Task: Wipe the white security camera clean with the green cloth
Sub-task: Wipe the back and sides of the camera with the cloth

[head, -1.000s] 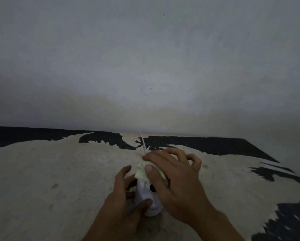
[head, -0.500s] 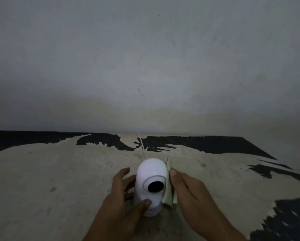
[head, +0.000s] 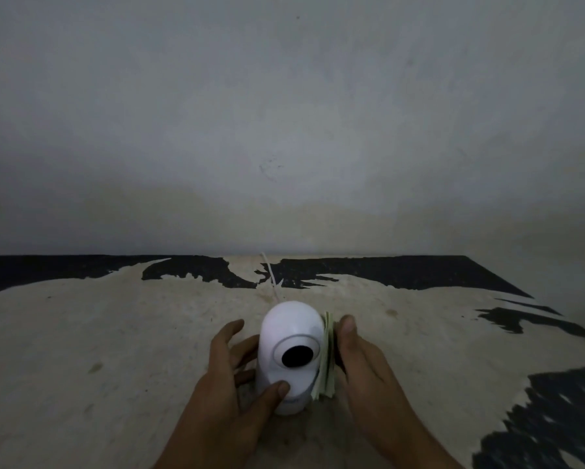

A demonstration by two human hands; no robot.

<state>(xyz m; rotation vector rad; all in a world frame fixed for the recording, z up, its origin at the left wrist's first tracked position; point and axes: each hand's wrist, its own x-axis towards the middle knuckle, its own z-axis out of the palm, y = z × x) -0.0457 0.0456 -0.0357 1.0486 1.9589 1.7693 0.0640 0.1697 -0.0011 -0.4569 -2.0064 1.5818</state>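
Note:
The white security camera (head: 289, 336) stands upright on the worn table, its round black lens facing me. My left hand (head: 227, 384) wraps around its left side, thumb across the lower front. My right hand (head: 362, 363) presses the folded pale green cloth (head: 326, 360) flat against the camera's right side. The cloth shows edge-on as a thin stack between my fingers and the white shell.
A thin white cable (head: 271, 279) runs from behind the camera toward the wall. The table (head: 115, 333) is beige with black patches where the surface has peeled. A plain grey wall (head: 284, 130) rises right behind the table's far edge.
My right hand with the cloth came off the camera's top and lens and slid down to its right side, uncovering the lens. My left hand stayed on the camera.

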